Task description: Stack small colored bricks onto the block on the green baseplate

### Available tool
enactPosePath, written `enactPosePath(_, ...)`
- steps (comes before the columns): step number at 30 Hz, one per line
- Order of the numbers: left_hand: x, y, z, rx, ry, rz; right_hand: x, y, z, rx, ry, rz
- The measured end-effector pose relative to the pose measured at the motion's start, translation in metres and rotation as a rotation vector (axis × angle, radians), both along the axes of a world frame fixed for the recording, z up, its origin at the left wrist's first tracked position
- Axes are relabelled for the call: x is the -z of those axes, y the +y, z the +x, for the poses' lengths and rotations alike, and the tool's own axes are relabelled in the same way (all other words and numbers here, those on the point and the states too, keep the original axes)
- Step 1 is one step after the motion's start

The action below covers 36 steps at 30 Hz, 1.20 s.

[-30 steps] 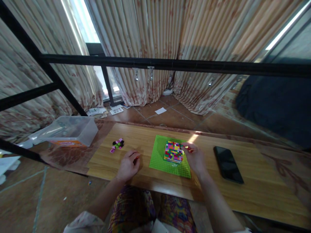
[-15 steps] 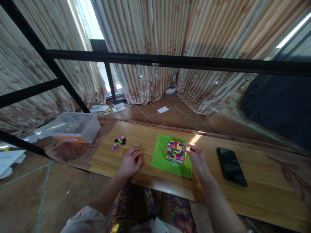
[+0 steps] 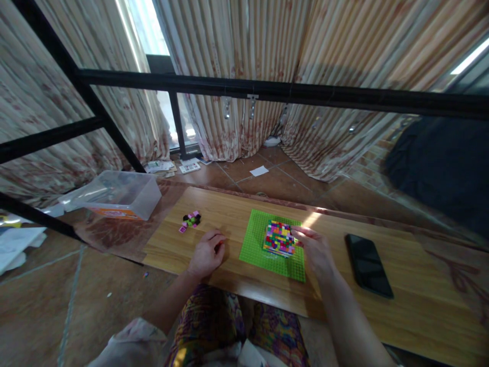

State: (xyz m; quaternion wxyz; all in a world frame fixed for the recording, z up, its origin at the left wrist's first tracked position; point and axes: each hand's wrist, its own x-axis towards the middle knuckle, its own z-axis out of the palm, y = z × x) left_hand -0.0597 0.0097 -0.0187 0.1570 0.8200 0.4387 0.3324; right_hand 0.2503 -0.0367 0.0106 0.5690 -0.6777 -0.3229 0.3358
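Head cam: R hand at right edge of brick stack, fingertips close tog., can't tell if gripping; stack's on green baseplate. L hand curled on table, contents unclear, w/ loose bricks just beyond. Phone right of R hand.

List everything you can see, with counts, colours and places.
table: one, brown, foreground
baseplate: one, green, on table
brick block: one, multicoloured, on baseplate
loose bricks: several, pink, black, green, table's left
phone: one, black, table's right
plastic box: one, clear and orange, left of table
paper sheet: one, white, floor beyond table
papers: several, mostly white, floor left
curtains: several, cream and red, background
frame: one, black, across view
large shape: one, dark, far right
trousers: one pair, multicoloured, bottom
left hand: one, bare, left of baseplate
right hand: one, bare, at block's right
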Motion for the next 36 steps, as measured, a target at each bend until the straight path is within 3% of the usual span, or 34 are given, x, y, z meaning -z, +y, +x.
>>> enactPosePath(8, 0.0, -0.001, 0.0, -0.01, 0.002, -0.003, -0.003, 0.004, 0.003, 0.009, -0.025, -0.068)
enactPosePath(16, -0.004, -0.003, -0.002, -0.001, -0.037, -0.064, -0.008, -0.008, -0.002, -0.03, -0.027, -0.021)
enactPosePath(20, -0.003, -0.009, -0.01, -0.012, -0.098, -0.098, -0.014, -0.018, -0.003, 0.07, -0.039, 0.062)
enactPosePath(24, 0.0, -0.016, -0.014, -0.04, -0.144, -0.094, -0.034, -0.024, -0.022, 0.158, -0.218, 0.163)
enactPosePath(27, 0.001, -0.017, -0.013, -0.044, -0.151, -0.073, -0.042, -0.025, -0.058, -0.092, -0.346, 0.208)
enactPosePath(31, 0.002, -0.016, -0.012, -0.011, -0.159, -0.068, -0.026, -0.018, -0.117, -0.45, -0.564, 0.134)
enactPosePath(36, 0.003, -0.015, -0.012, 0.014, -0.179, -0.063, 0.004, 0.007, -0.165, -0.613, -0.807, 0.053)
